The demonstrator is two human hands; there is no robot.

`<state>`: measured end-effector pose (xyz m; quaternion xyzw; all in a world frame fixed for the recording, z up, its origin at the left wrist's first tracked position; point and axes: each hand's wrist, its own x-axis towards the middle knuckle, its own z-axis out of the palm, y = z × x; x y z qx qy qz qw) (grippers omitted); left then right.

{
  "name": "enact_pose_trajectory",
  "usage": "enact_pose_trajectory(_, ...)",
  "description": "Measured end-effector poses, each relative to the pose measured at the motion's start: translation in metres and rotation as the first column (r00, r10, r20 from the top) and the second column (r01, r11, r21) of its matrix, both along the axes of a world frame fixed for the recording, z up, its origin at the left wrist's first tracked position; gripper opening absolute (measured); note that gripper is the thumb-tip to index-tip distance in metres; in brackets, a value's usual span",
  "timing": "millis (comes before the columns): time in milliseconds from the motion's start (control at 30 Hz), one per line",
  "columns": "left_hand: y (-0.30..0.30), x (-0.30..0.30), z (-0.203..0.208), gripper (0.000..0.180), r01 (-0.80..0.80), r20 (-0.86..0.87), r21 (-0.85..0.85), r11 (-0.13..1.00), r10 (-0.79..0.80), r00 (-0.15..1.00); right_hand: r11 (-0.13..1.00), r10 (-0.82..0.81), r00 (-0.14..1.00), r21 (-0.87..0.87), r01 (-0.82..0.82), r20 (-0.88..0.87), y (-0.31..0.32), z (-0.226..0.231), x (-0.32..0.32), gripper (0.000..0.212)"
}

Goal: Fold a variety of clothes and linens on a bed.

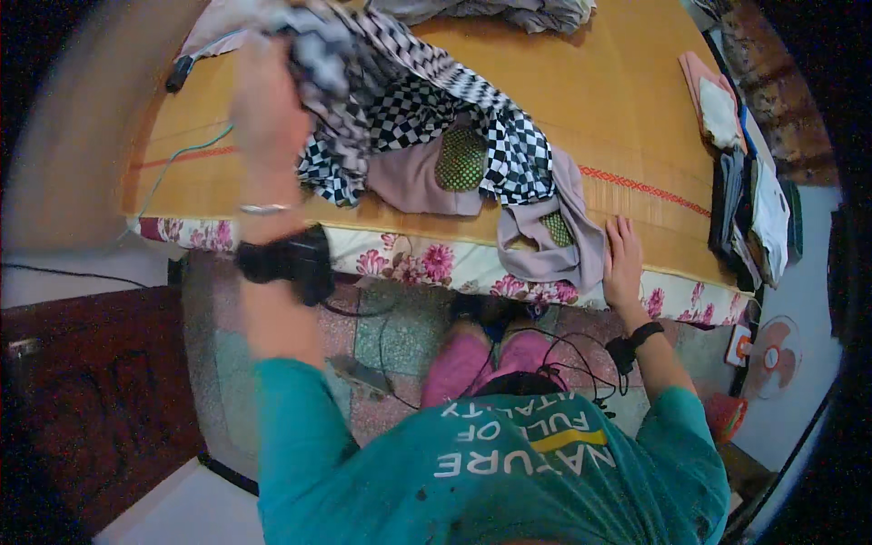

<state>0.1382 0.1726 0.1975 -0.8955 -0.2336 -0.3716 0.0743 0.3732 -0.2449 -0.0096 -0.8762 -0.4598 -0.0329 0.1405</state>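
Note:
My left hand (271,82), blurred by motion, is raised over the far left of the bed. It grips a bunched black-and-white checkered garment (413,113), whose upper part is lifted and smeared. The rest of that cloth trails down toward the bed's near edge. Mauve fabric (409,177) with green perforated patches (461,159) lies against the checks; whether the two are one piece I cannot tell. Part of the mauve fabric hangs over the floral edge. My right hand (620,263) rests flat beside it at the right, fingers stretched out.
A woven mat (627,118) covers the bed. Folded clothes (740,209) are piled along its right side, and grey cloth (509,11) lies at the far edge. A thin cable (195,145) crosses the left side. A small fan (774,357) stands at the right.

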Motion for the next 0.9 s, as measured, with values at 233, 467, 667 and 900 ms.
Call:
enact_pose_trajectory(233, -0.124, -0.022, 0.160, 0.038, 0.375, 0.804, -0.571, 0.730, 0.406, 0.434, 0.991, 0.058, 0.998, 0.123, -0.056, -0.014, -0.004, -0.018, 0.002, 0.041)
enact_pose_trajectory(467, -0.191, -0.080, 0.150, 0.033, 0.564, 0.910, -0.413, 0.715, 0.296, 0.291, 0.982, 0.051, 0.998, 0.182, -0.057, 0.034, 0.008, -0.033, -0.002, 0.044)
enact_pose_trajectory(667, -0.214, -0.114, 0.120, 0.031, 0.570, 0.883, -0.455, 0.684, 0.261, 0.391, 0.963, 0.116, 0.993, 0.243, -0.118, 0.022, -0.007, -0.027, -0.011, 0.047)
enact_pose_trajectory(900, -0.203, -0.120, 0.054, 0.030, 0.879, 0.914, -0.389, 0.276, 0.232, 0.332, 0.972, 0.067, 0.982, 0.210, -0.103, 0.174, -0.052, -0.028, -0.011, 0.044)
